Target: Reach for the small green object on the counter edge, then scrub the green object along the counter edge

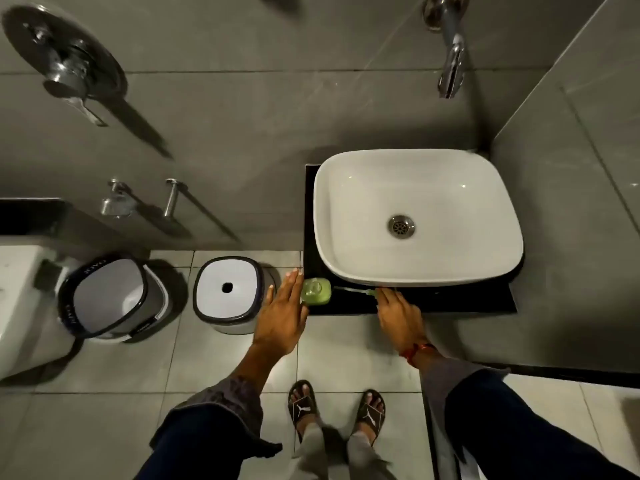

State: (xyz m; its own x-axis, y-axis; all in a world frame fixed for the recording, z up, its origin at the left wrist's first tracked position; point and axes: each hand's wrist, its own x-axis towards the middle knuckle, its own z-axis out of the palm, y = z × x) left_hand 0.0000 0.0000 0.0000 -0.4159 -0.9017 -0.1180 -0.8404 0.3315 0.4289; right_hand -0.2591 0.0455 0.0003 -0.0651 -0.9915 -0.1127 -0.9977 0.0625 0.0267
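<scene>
A white basin [356, 202] stands on a black counter [450, 301] against a grey tiled wall. At the counter's front left corner lies a green soap case [315, 290]. My left hand [282, 315] is stretched out flat with straight fingers, its edge just touching or beside that case. A thin dark toothbrush with a green end [353, 290] lies in front of the basin. My right hand [398, 315] reaches to its green end with the fingertips on it; whether they pinch it is hidden.
A chrome tap [452, 60] juts from the wall above the basin. On the floor to the left stand a white stool with a hole [227, 294] and a white bucket [110, 299]. A toilet [17, 306] is at far left. My sandalled feet [337, 408] stand below.
</scene>
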